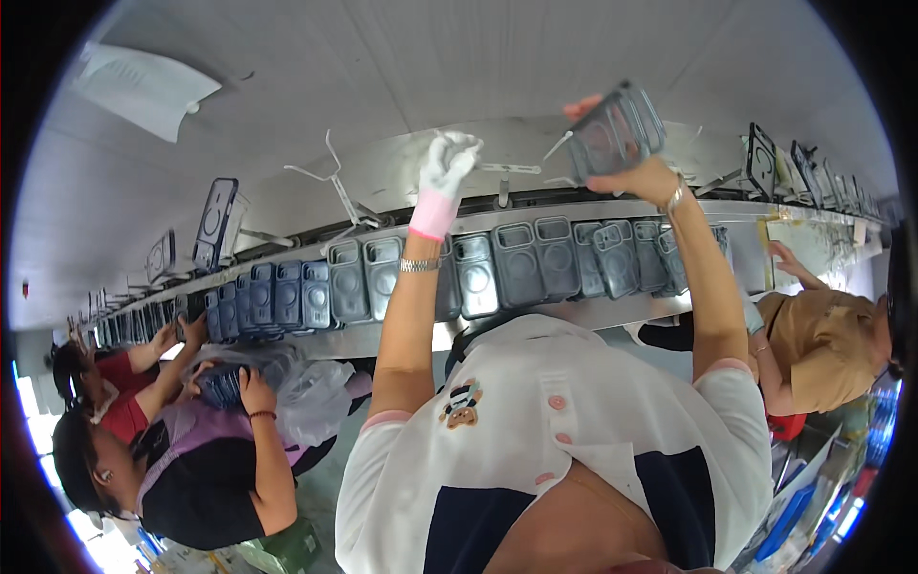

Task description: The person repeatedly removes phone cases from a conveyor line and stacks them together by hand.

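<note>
A long steel bench (612, 311) runs across the view, carrying a close row of grey-blue phone cases (516, 263) laid side by side, with bent wire racks (335, 182) above it holding a few more cases upright; the wall behind is pale grey. Other people work along the same bench on both sides, one of them beside a clear plastic bag (306, 387). The left hand (446, 167), in a white glove with a pink cuff, is raised over the row near a wire rack, fingers curled; I cannot tell whether it grips anything. The bare right hand (631, 172) is closed around a dark translucent phone case (617, 129), held tilted above the bench, well apart from the gloved hand.
</note>
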A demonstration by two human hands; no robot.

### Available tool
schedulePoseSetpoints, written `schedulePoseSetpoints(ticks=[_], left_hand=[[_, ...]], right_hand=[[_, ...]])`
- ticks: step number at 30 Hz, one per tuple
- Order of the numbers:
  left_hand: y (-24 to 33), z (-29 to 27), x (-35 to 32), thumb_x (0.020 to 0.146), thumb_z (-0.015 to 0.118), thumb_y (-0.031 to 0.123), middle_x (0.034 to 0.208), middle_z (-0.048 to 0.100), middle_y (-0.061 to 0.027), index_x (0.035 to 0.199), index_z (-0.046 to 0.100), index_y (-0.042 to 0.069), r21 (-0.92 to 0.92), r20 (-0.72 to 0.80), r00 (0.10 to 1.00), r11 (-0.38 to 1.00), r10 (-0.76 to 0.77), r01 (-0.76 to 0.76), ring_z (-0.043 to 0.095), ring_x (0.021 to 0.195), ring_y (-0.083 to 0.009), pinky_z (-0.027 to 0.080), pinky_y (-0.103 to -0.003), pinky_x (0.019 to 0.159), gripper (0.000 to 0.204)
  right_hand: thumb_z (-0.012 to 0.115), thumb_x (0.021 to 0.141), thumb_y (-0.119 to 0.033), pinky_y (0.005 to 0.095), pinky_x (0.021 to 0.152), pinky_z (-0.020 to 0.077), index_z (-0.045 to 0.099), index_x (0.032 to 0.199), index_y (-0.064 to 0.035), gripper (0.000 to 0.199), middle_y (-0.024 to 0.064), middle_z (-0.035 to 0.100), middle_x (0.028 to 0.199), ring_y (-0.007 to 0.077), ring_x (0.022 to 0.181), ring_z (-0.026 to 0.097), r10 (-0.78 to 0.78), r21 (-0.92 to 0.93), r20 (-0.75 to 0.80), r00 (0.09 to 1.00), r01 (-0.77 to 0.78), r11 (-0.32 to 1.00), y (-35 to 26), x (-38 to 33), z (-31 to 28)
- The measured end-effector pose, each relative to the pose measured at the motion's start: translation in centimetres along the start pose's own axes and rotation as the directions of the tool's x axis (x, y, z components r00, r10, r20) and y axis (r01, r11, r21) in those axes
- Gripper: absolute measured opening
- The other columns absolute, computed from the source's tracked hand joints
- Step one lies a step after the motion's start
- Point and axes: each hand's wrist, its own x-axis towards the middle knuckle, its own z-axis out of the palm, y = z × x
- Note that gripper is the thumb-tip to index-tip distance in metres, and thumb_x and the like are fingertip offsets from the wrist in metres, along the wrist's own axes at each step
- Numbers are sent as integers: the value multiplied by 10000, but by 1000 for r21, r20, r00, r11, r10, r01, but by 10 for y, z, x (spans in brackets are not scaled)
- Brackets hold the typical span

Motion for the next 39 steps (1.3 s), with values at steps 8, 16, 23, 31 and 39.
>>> schedulePoseSetpoints(ticks=[8, 16, 23, 31, 39], left_hand=[[-41, 92, 19, 796, 724, 5, 1049, 605, -69, 1042, 472, 42, 26, 186, 982, 999, 24, -30, 578, 1063, -171, 481, -321, 926, 354], [-93, 191, 49, 670, 837, 93, 1023, 657, -40, 1146, 551, 26, 260, 244, 969, 960, 35, -101, 627, 902, -133, 520, -286, 808, 559], [-74, 165, -25, 888, 623, 217, 1007, 612, -77, 1087, 554, 56, 576, 420, 840, 816, -343, 45, 597, 958, -188, 487, -304, 836, 265], [29, -78, -129, 879, 674, 176, 1203, 606, -117, 1301, 450, -9, 20, -89, 966, 969, -243, 246, 599, 1066, -169, 518, -294, 834, 513], [104, -179, -108, 600, 894, 235, 1351, 399, -181, 1501, 40, 22, 662, -515, 684, 746, 517, -65, 397, 1246, -314, 306, -393, 1084, 1260]], right_hand=[[835, 588, -191, 392, 1039, 363, 416, 1317, -25, 857, 117, 527, 1239, 282, 1167, 468, 25, -575, -14, 1000, -29, 818, -17, -6, -43], [844, 531, -278, 435, 1021, 347, 447, 1300, -8, 907, 160, 521, 1202, 356, 1150, 454, 395, -929, 115, 912, -41, 367, -19, -5, -94], [825, 657, -404, 419, 1081, 317, 381, 1383, 22, 951, 204, 434, 1381, 346, 1293, 409, 152, -852, -215, 965, -261, 454, 19, -58, -213], [719, 775, -528, 368, 1053, 359, 384, 1386, 21, 886, 140, 524, 1299, 236, 1228, 490, -80, -243, -89, 993, 56, 969, -22, 21, -81], [767, 727, -521, 403, 1066, 354, 307, 1407, -84, 929, 148, 480, 1343, 278, 1296, 430, -225, 216, 278, 934, 167, 962, -76, 129, 151]])
